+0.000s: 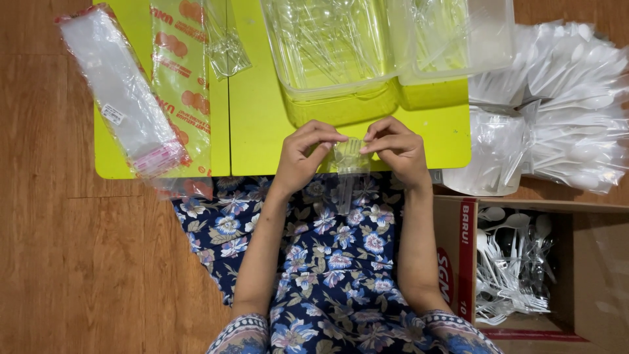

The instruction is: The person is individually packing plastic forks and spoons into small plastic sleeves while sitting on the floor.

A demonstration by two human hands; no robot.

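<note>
Fingertips of both hands pinch the top of a small clear plastic sleeve (pixel 349 164) at the near edge of the yellow-green table (pixel 255 131). The left hand (pixel 303 154) grips the sleeve's left corner between thumb and curled fingers; the right hand (pixel 395 149) does the same on the right corner, knuckles bent. The sleeve hangs down past the table's near edge, over a lap in dark floral fabric (pixel 334 262), with something pale and slim inside it that is too faint to make out.

Just beyond the hands, toward the far edge of the table, stands a clear plastic tub (pixel 331 52) holding a heap of transparent wrappers, and a second clear tub (pixel 458 36) sits touching it at the far right corner. At the left edge lies a long pack of clear bags (pixel 118 92), tilted, partly overlapping an orange-printed plastic wrapper (pixel 180 78).

Off the right edge, on the wooden floor (pixel 72 249), a big pile of bagged white plastic spoons (pixel 563 105) spreads out. Nearer, beside the right forearm, an open cardboard box (pixel 458 242) holds loose white plastic forks and spoons (pixel 514 262).
</note>
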